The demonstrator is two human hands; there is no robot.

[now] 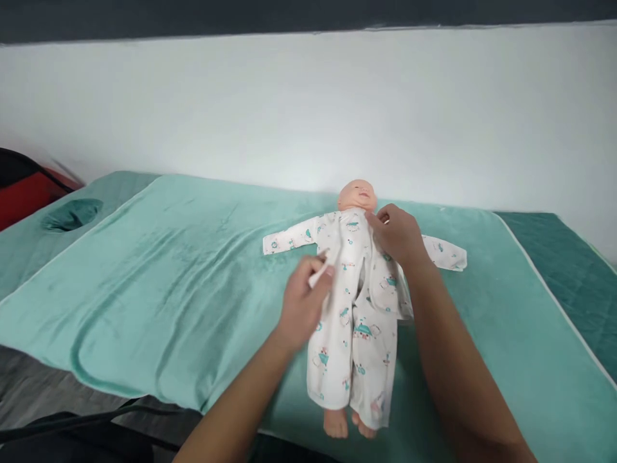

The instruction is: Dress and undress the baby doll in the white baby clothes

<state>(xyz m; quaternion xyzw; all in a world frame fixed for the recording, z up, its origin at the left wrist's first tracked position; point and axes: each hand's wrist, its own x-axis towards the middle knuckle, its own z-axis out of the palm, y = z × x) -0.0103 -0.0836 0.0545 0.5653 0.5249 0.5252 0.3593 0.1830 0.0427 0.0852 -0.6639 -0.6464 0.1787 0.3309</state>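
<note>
A baby doll [357, 195] lies on its back on a teal blanket [159, 283], head toward the wall, bare feet toward me. It wears a white printed romper [354, 334], sleeves spread out sideways. My left hand [303, 302] pinches a white strip of the garment's left front edge beside the doll's chest. My right hand [398, 233] rests closed on the cloth at the doll's chest just below its chin, gripping the right front panel.
The blanket covers a padded table along a white wall [308, 109]. A darker teal quilted cover [559, 257] shows at the right. A red and black object [24, 186] sits at the far left. Dark cables [72, 424] run below the table's near edge.
</note>
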